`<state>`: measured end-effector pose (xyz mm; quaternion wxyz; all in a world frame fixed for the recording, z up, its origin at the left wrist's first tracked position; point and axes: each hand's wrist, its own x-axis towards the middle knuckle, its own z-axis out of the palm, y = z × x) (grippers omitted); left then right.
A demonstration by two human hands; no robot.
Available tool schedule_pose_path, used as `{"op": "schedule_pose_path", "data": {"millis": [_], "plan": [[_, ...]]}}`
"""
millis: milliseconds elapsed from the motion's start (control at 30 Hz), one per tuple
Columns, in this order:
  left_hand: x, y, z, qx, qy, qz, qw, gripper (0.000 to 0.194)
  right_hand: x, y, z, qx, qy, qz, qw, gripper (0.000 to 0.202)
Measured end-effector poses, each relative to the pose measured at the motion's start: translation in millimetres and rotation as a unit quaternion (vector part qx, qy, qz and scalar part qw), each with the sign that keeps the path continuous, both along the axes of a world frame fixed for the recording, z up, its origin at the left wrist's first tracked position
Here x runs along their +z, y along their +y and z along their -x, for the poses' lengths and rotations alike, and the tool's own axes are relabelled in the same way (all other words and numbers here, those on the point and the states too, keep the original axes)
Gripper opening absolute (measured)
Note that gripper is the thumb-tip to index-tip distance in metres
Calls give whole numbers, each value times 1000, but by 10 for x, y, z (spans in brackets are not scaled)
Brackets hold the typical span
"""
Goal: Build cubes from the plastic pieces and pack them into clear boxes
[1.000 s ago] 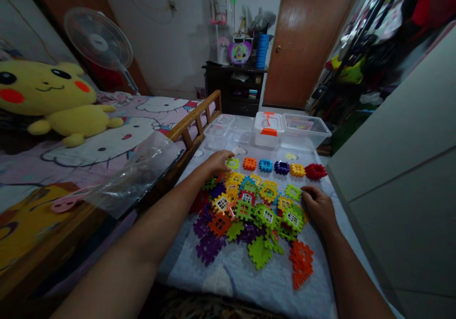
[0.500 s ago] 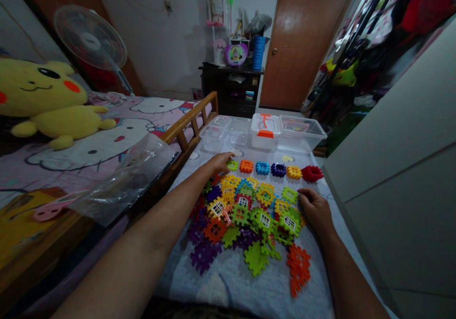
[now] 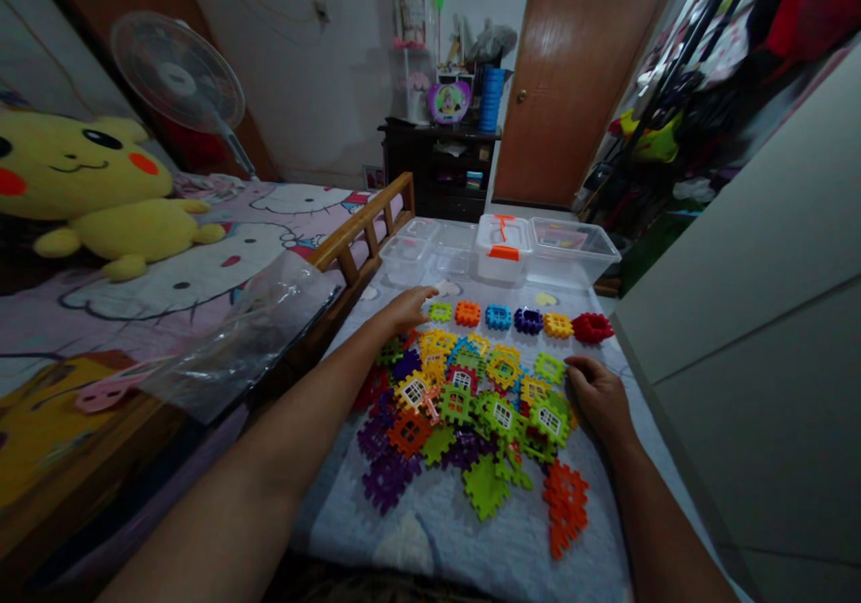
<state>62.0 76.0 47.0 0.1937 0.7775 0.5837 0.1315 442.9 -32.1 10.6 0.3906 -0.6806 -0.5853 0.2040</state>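
Observation:
A row of stacked plastic pieces lies across the cloth: green (image 3: 440,312), orange (image 3: 468,313), light blue (image 3: 499,318), dark blue (image 3: 528,320), yellow (image 3: 558,325) and red (image 3: 592,327). My left hand (image 3: 409,309) is open beside the green stack, holding nothing. Below the row spreads a loose pile of coloured notched pieces (image 3: 457,404), some with white window frames. My right hand (image 3: 597,391) rests at the pile's right edge, thumb and finger close together near a green square piece (image 3: 550,368); whether they grip anything is unclear.
Clear plastic bins (image 3: 571,249) and a lidded box with orange clips (image 3: 502,249) stand behind the row. A wooden rail (image 3: 363,226) runs along the left, with a plastic bag (image 3: 248,334) beside it. A white cabinet (image 3: 753,316) flanks the right.
My left hand has drawn slightly left, away from the green stack, and its fingers have come off it. My right hand has barely moved. The view has shifted slightly.

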Motion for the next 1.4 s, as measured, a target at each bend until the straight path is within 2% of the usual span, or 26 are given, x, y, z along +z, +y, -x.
{"op": "schedule_pose_path", "data": {"millis": [200,300,400,567,700,833,967,1167,1300,1400], "plan": [[144,-490,529,13,-10,6,1000,45,-59,29,-38,16,-7,3,1000,39],[240,-761,741,-4,-9,25,1000,47,-83,44,-50,10,-10,5,1000,39],[296,-953,813,-20,-1,48,999,53,-74,47,-42,5,-10,7,1000,39],[250,-1045,717,-34,9,49,998,51,-49,37,-24,-1,-12,4,1000,39],[156,-1028,644,-15,0,36,999,48,-64,39,-34,-6,-13,-8,1000,38],[114,-1038,621,-2,9,9,1000,54,-92,47,-53,0,-16,5,1000,39],[183,-1089,574,3,1,-6,1000,59,-117,54,-64,4,-15,10,1000,41],[292,-1163,303,7,-131,-20,991,57,-103,50,-52,13,-12,3,1000,36],[209,-1149,83,-23,-91,-16,995,48,-76,39,-42,16,-15,-7,1000,35],[149,-1137,18,-35,-53,-6,998,40,-71,34,-39,12,-13,-9,1000,36]]}}
